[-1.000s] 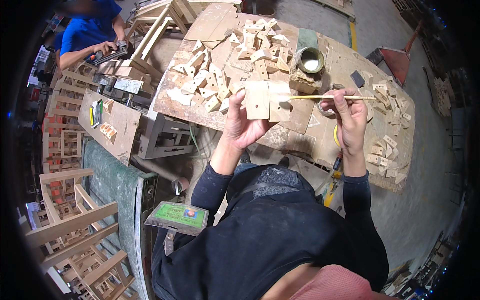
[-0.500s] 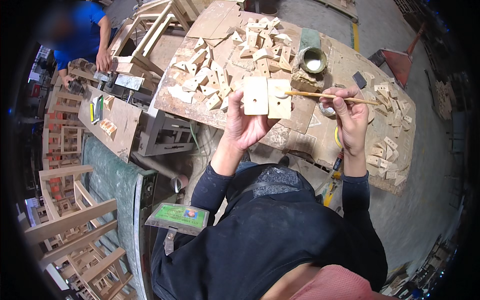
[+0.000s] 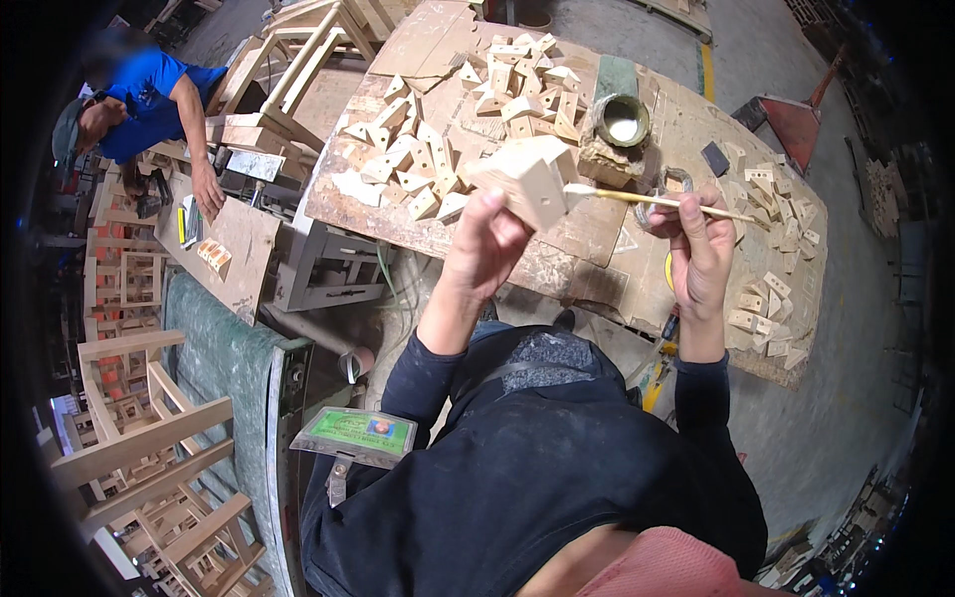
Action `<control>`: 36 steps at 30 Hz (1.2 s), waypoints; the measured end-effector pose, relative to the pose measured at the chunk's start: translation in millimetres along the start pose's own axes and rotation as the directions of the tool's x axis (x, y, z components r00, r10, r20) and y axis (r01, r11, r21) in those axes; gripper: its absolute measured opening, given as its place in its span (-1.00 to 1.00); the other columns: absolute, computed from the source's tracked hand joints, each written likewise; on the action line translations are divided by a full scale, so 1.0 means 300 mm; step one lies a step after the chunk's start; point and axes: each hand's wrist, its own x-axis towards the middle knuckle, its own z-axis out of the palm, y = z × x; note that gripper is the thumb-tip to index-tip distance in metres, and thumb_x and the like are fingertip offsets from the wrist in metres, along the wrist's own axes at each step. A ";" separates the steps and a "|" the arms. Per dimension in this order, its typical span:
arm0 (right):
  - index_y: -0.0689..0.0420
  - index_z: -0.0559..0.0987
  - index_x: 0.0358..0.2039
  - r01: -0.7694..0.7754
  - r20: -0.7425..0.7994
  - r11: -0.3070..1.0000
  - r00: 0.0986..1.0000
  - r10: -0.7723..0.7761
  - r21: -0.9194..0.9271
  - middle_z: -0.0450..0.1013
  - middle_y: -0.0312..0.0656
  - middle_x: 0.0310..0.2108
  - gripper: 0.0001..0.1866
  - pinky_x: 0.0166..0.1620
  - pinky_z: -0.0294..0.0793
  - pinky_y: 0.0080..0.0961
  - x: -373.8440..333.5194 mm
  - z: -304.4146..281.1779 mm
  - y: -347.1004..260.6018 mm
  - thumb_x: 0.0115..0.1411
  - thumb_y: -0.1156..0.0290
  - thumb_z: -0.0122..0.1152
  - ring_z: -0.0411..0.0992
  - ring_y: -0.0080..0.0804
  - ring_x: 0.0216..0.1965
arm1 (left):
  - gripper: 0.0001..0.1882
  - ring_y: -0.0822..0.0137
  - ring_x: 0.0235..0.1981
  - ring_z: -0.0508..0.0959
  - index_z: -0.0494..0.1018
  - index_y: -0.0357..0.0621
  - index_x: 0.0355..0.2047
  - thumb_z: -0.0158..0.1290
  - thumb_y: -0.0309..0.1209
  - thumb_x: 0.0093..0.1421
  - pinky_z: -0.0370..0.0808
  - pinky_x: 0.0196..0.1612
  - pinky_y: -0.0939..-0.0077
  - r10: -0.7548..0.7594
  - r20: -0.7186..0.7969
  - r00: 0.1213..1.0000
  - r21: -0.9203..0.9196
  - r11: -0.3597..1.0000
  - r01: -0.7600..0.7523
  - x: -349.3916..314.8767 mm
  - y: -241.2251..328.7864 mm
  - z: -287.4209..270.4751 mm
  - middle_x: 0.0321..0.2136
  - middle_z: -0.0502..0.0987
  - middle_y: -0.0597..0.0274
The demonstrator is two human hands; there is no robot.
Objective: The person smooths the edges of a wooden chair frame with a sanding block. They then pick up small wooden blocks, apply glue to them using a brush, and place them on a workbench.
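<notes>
My left hand (image 3: 482,244) grips a pale wooden corner block (image 3: 532,179) above the bench's near edge, tilted so its angled faces and a drilled hole show. Whether it is one block or two together I cannot tell. In my right hand (image 3: 701,254) a thin wooden stick (image 3: 637,197) is pinched, pointing left. Its white-coated tip touches or nearly touches the block's right side. A small jar (image 3: 676,182) shows just behind my right fingers; whether they touch it is unclear. Beyond, a round pot (image 3: 624,121) with white liquid stands on the bench.
Many drilled wooden blocks (image 3: 423,149) lie heaped on the cardboard-covered bench (image 3: 597,249), with more pieces (image 3: 776,204) at its right. A dark flat pad (image 3: 714,158) lies among them. At the far left a person in blue (image 3: 159,104) works beside a board (image 3: 234,264). Wooden frames (image 3: 149,438) stand left.
My left hand has turned the wood from flat faces toward me to an angled view. The stick has shifted slightly right, off the front face. The person in blue has leaned down and left.
</notes>
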 end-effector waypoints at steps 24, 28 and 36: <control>0.25 0.41 -0.25 0.367 0.038 0.908 0.930 -0.367 -0.203 0.52 0.14 -0.19 -0.81 -0.08 0.61 -0.36 -0.105 0.149 0.049 0.17 0.69 0.22 0.58 -0.19 -0.19 | -0.06 0.26 0.10 0.38 0.15 -0.26 0.19 0.39 -0.58 -0.21 0.43 0.14 0.35 0.625 0.170 0.762 0.743 0.427 -0.515 0.034 -0.006 0.086 0.09 0.20 0.15; 0.26 0.41 -0.25 0.386 0.138 0.892 0.922 -0.363 -0.234 0.52 0.14 -0.20 -0.81 -0.08 0.62 -0.36 -0.115 0.149 0.046 0.17 0.68 0.22 0.58 -0.19 -0.19 | -0.03 0.26 0.09 0.41 0.11 -0.27 0.22 0.40 -0.56 -0.19 0.41 0.14 0.37 0.626 0.183 0.758 0.741 0.418 -0.525 0.030 -0.002 0.076 0.08 0.29 0.10; 0.24 0.40 -0.29 0.254 0.033 0.966 0.967 -0.253 -0.050 0.53 0.12 -0.25 -0.83 -0.09 0.63 -0.33 -0.123 0.163 0.048 0.18 0.65 0.23 0.58 -0.20 -0.23 | -0.02 0.26 0.08 0.41 0.05 -0.26 0.23 0.37 -0.57 -0.16 0.43 0.13 0.38 0.626 0.199 0.754 0.727 0.421 -0.542 0.026 -0.002 0.067 0.08 0.26 0.08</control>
